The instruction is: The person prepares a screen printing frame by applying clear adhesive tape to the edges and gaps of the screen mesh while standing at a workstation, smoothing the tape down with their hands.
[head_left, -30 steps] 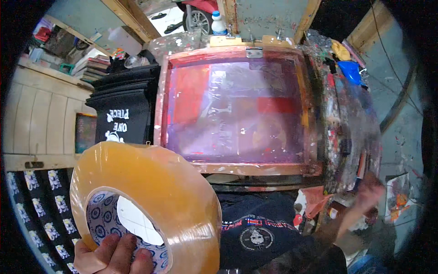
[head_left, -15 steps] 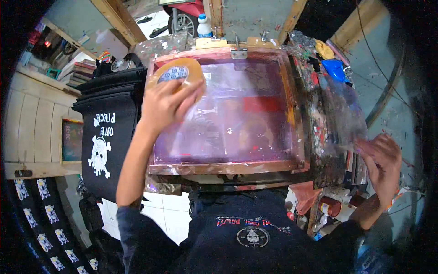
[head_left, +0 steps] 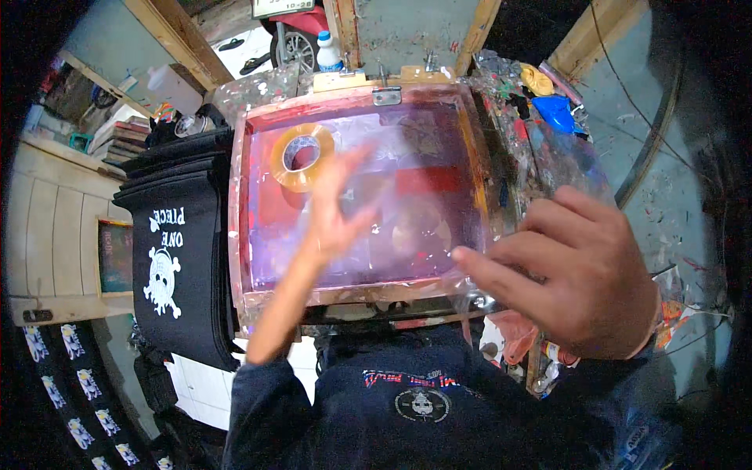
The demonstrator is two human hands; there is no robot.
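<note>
Hovering over the framed screen (head_left: 352, 296), my left grip (head_left: 333, 215) has its fingers spread apart, blurred, with nothing visible in it. The tape roll (head_left: 280, 163) lies flat on the screen just beyond it and to its left, round, without a long axis. My right grip (head_left: 576, 270) is farther off, half curled; whether it pinches anything I cannot tell. White lettering and a skull mark the black cloths (head_left: 188, 274); red and blue letters cross my shirt (head_left: 368, 407).

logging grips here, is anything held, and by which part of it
The tape roll lies unheld; the blurred left hand looks empty. Whether the right hand holds anything can't be told.
</note>
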